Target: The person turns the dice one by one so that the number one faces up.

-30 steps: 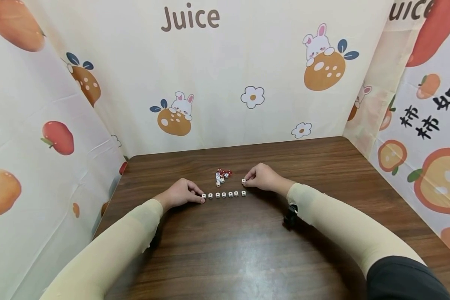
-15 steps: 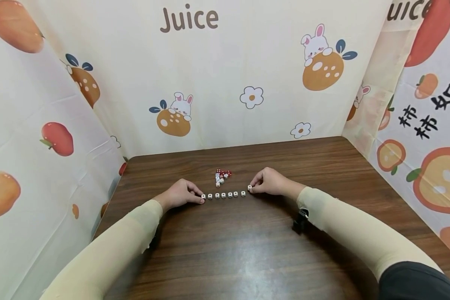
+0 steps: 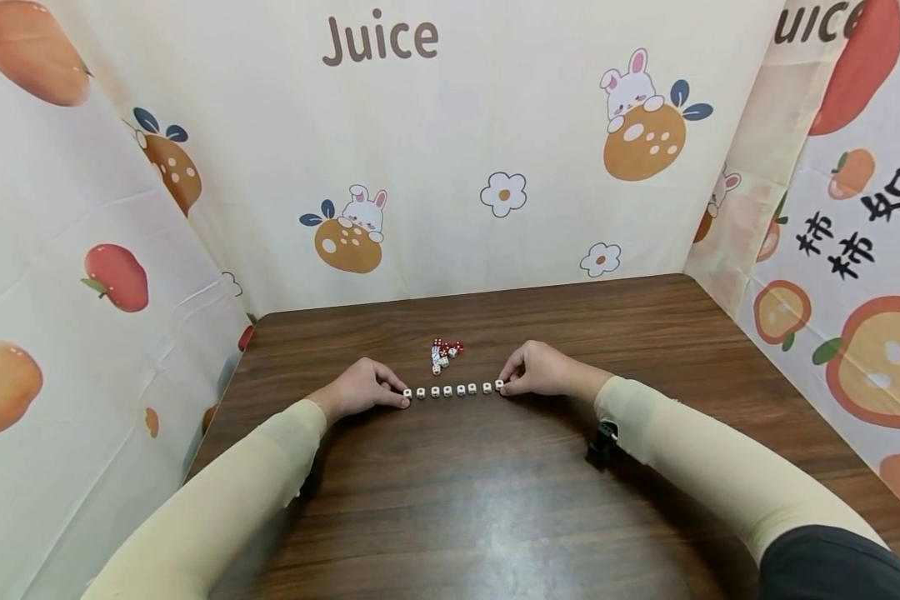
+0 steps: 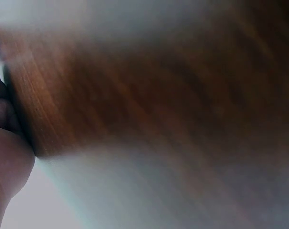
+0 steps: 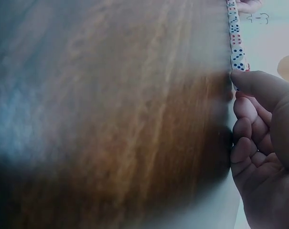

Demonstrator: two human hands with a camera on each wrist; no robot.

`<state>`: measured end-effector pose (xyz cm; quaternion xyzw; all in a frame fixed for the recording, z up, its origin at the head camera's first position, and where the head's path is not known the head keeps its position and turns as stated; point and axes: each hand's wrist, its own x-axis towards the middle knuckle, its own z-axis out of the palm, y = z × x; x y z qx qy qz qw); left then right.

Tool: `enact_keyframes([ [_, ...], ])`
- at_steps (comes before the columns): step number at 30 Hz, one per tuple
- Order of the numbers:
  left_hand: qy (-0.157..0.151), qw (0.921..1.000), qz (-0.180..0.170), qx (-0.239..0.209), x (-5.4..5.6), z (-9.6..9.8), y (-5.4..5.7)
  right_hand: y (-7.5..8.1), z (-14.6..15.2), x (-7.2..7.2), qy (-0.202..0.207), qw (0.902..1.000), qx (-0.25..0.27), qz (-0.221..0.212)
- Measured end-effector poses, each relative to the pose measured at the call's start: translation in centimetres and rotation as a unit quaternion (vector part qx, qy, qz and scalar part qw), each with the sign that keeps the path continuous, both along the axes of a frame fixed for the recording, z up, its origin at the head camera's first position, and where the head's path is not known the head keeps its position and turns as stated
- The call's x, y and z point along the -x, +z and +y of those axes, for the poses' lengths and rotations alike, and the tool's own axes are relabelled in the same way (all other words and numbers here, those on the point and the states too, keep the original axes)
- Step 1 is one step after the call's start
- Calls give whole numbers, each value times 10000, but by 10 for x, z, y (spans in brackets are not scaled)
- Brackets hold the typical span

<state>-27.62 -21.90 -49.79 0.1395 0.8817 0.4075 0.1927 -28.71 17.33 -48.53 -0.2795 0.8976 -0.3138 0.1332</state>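
Observation:
A row of several white dice [image 3: 448,391] runs left to right across the wooden table in the head view. At its left end my left hand [image 3: 360,387] pinches the end die [image 3: 407,393] between thumb and forefinger. My right hand [image 3: 537,368] pinches the die [image 3: 499,385] at the right end, level with the others. In the right wrist view the right thumb [image 5: 259,86] lies at the near end of the dice line [image 5: 236,40], whose faces carry blue and red pips; the thumb covers most of the held die. The left wrist view shows curled fingers [image 4: 2,112] but no die.
Behind the row lies a small cluster of white dice [image 3: 436,358] and red dice [image 3: 459,346]. The brown table [image 3: 450,492] ends at a printed cloth backdrop [image 3: 435,233], with more cloth on both sides.
My right hand has carried its die rightward and toward me, from behind the row down to the row's right end. The left hand stays at the left end.

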Motion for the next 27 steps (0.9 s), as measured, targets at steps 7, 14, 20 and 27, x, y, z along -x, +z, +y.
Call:
enact_keyframes([
  [7, -12, 10000, -51, 16, 1, 1, 1, 0, 0, 0, 71, 9998, -134, 126],
  [14, -9, 10000, -69, 3, 1, 1, 1, -2, 0, 2, 128, 9996, -171, 178],
  [20, -5, 10000, -76, -13, 2, 0, -2, -2, -1, 1, 124, 9996, -186, 185],
  [27, -7, 10000, -87, -34, 1, 0, -1, 1, 0, 3, 155, 9997, -193, 13],
])
